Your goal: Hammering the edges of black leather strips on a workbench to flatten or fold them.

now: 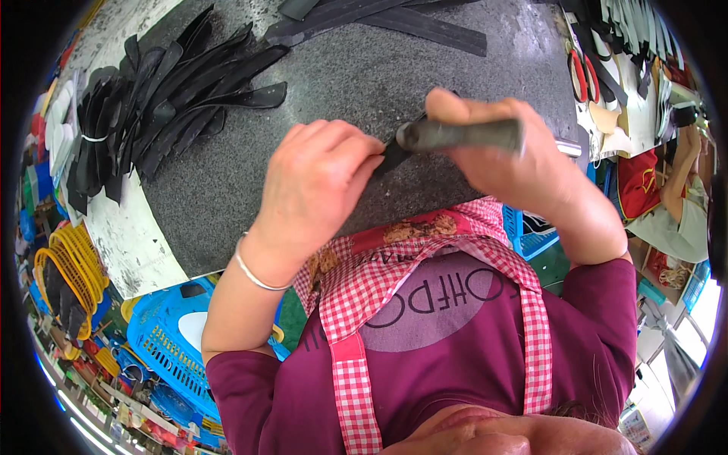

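Over the dark speckled work slab (334,83), my left hand (315,186) is closed, thumb and fingers pinching a narrow black strip (391,157). My right hand (508,152) is wrapped round a dark grey-green, hammer-like tool (466,136); its exact kind is hard to make out. One rounded end of the tool lies over the strip, beside my left fingertips. The far end is smeared by motion. My right palm hides part of the tool, and both hands cover much of the strip.
Many loose black strips (205,91) and a tied bundle (92,155) lie at left. Longer flat strips (425,32) lie at the back. Red-handled scissors (582,77) are at right. Below left stands a blue basket (171,345); a co-worker's arm (679,171) shows at far right.
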### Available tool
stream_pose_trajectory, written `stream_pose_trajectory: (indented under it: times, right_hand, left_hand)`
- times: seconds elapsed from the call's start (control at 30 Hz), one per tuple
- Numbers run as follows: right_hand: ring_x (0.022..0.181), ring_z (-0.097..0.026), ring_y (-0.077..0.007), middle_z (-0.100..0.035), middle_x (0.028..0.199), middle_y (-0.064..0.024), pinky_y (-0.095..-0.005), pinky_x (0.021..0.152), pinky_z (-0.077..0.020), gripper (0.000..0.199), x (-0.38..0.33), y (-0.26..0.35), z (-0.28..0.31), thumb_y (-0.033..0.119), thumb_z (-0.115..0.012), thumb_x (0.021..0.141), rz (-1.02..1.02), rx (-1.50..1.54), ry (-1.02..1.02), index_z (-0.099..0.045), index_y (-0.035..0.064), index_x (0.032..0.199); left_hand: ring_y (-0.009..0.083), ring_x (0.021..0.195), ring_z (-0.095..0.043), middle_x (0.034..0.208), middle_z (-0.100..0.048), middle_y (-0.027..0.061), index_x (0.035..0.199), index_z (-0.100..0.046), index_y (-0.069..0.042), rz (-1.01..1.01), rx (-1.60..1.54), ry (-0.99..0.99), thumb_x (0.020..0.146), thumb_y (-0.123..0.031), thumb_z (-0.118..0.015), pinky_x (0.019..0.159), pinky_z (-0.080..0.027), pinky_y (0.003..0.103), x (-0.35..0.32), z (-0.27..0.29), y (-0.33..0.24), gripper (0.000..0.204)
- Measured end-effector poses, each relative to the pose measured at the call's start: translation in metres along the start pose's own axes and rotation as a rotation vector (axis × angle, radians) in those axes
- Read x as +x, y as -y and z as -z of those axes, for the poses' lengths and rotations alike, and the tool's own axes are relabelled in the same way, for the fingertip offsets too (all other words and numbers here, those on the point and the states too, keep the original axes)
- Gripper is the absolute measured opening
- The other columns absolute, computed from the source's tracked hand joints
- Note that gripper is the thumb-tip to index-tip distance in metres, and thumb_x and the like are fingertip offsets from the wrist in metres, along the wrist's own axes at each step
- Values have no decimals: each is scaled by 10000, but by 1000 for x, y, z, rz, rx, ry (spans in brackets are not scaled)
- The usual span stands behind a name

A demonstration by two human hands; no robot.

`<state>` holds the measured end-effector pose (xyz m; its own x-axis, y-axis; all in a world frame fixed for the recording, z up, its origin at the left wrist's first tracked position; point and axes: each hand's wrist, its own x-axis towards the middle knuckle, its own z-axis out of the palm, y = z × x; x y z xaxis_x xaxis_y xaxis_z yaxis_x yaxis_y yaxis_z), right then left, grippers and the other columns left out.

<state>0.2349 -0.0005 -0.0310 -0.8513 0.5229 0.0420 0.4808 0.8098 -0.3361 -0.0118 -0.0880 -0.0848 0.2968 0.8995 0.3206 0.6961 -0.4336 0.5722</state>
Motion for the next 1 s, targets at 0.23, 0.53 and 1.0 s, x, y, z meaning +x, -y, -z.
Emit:
stream_pose_trajectory:
  times: [0.23, 0.53, 1.0]
  right_hand:
    - [617, -719, -366, -661, 711, -111, -480, 502, -539, 207, 9, 6, -8, 207, -697, 1014, 42, 37, -27, -572, 115, 1152]
    - [586, -720, -321, -643, 705, -90, -459, 496, -551, 284, 19, 25, -13, 224, -732, 978, 151, -49, -14, -545, 95, 1149]
    - [689, -682, -443, -626, 755, -155, -518, 555, -502, 262, 36, 35, -9, 19, -708, 908, 87, 90, 89, -538, 78, 1099]
  left_hand:
    - [267, 868, -706, 934, -710, 69, 954, -768, -59, 11, 7, -89, 829, -51, -809, 765, -596, 394, -22, -5, -4, 132]
    - [258, 852, -707, 939, -703, 70, 998, -777, -46, 68, 27, -149, 791, -26, -839, 738, -595, 376, -52, 2, -5, 217]
    - [272, 863, -686, 961, -700, 79, 1006, -783, -18, 85, 102, -234, 794, -108, -921, 724, -590, 374, -62, -12, -17, 269]
